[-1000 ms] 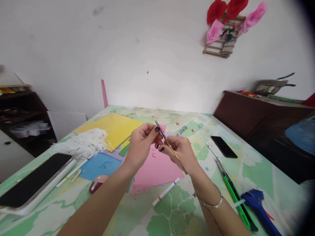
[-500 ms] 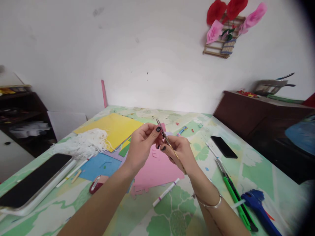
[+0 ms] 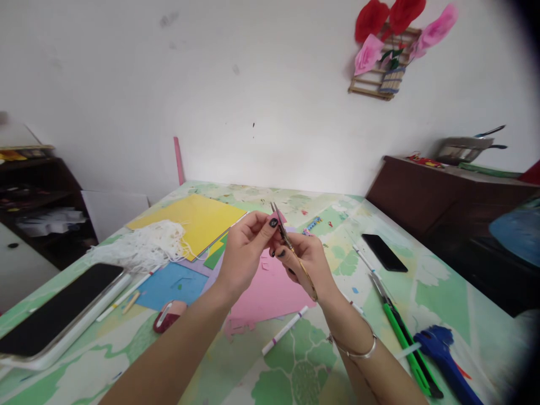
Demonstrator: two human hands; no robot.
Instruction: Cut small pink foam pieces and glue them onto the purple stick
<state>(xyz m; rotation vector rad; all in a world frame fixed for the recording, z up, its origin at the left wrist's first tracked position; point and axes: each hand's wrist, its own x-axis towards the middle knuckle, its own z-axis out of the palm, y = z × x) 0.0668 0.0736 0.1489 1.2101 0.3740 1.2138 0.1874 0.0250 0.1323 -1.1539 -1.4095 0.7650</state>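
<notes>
My right hand [image 3: 310, 261] is closed on small gold-handled scissors [image 3: 300, 264], whose blades point up and away and stand slightly apart. My left hand [image 3: 248, 244] pinches a small piece of pink paper [image 3: 277, 216] between thumb and fingers, right at the blades. Below both hands a pink sheet [image 3: 270, 292] lies on the table, with small pink scraps [image 3: 240, 327] at its near edge. A white marker [image 3: 284, 331] rests in front of it.
Yellow sheet [image 3: 198, 216], blue sheet [image 3: 172, 286] and white string pile [image 3: 147, 247] lie left, near a large phone [image 3: 63, 309]. At right are a black phone [image 3: 383, 252], green box cutter [image 3: 405, 337] and blue-handled tool [image 3: 447, 360]. A wall stands behind the table [image 3: 304, 365].
The scissor blades have opened a little and tilted slightly. The pink piece now shows between and beside them. Both hands have shifted only slightly.
</notes>
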